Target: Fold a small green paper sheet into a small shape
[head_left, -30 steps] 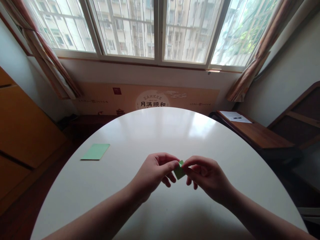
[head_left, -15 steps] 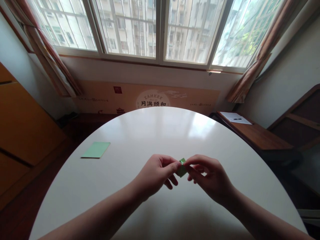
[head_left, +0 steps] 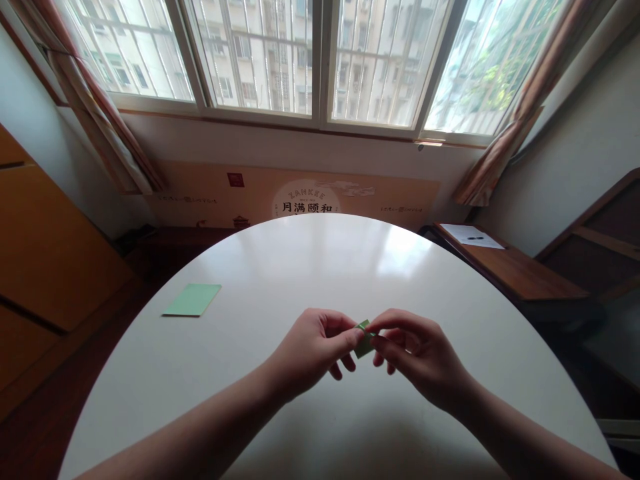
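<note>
A small piece of folded green paper (head_left: 364, 343) is held up over the white table between my two hands. My left hand (head_left: 320, 343) pinches its left side between thumb and index finger, with the other fingers curled below. From the right, my right hand (head_left: 413, 343) pinches the paper's upper right part with thumb and fingertips. The fingertips hide some of the folds. Farther left on the table lies a flat stack of light green square paper (head_left: 193, 300).
The round white table (head_left: 300, 267) fills the middle. Beyond its right edge stands a brown wooden surface (head_left: 530, 273) with a white sheet (head_left: 470, 236) and a dark pen-like object on it. An orange cabinet (head_left: 50, 260) stands at left; a printed board (head_left: 200, 183) leans under the window.
The green paper has tilted slightly between my fingers, and its upper part looks flatter. My fingertips have shifted a little; the stack on the table has stayed put.
</note>
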Demonstrator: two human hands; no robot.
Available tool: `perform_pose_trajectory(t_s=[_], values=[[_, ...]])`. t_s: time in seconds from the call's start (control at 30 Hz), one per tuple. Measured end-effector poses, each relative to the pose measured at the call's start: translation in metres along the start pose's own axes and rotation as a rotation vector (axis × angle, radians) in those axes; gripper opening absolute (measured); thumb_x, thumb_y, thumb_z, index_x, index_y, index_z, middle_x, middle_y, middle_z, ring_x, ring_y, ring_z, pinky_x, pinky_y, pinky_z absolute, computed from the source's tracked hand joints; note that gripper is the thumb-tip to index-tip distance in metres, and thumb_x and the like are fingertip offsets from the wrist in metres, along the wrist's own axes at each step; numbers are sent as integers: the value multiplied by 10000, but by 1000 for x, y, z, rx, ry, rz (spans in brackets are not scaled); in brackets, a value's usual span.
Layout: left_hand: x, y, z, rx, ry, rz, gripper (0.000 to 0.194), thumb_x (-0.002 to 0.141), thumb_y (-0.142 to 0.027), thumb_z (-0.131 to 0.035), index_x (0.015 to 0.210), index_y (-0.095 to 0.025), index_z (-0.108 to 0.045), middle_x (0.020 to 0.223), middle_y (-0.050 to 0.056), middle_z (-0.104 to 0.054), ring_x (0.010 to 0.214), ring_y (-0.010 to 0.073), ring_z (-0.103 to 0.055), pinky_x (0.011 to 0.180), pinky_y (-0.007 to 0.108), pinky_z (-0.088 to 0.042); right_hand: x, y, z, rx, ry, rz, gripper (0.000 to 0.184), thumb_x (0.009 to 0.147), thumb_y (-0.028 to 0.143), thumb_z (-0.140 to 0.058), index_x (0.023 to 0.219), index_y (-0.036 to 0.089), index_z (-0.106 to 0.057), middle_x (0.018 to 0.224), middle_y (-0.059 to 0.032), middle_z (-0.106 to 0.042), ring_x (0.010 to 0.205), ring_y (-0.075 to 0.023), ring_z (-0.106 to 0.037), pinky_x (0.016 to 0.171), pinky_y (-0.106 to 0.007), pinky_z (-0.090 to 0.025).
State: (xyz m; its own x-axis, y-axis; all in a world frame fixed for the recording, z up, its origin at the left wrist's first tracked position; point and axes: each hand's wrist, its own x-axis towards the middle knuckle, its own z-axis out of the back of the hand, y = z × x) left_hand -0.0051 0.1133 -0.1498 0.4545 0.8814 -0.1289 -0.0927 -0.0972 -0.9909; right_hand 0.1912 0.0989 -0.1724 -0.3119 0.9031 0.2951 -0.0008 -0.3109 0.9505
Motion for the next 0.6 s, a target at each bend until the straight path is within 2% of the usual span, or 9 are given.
perform_pose_trajectory(t_s=[0.17, 0.27, 0.6], values=[[-3, 2, 2, 156, 20, -45, 226, 861, -318, -634, 838, -115, -732, 589, 11, -602, 515, 108, -548, 446, 182, -438, 0, -5, 0, 165, -10, -132, 169, 881, 329, -728, 987, 203, -691, 712, -10, -678, 548, -130, -652, 424, -184, -497], [-4, 2, 4, 230, 38, -50, 234, 866, -327, -627, 839, -121, -734, 597, 8, -596, 504, 102, -520, 450, 192, -433, 2, -8, -1, 242, -13, -203, 226, 845, 337, -767, 989, 196, -666, 725, -10, -693, 526, -128, -644, 399, -181, -496], [1, 1, 4, 43, -12, -13, 187, 822, -293, -664, 836, -109, -696, 529, -28, -547, 472, 91, -473, 405, 175, -427, 5, -5, -2, 303, -7, -302, 276, 783, 326, -824, 962, 184, -670, 733, -24, -688, 646, -160, -651, 398, -185, -512]])
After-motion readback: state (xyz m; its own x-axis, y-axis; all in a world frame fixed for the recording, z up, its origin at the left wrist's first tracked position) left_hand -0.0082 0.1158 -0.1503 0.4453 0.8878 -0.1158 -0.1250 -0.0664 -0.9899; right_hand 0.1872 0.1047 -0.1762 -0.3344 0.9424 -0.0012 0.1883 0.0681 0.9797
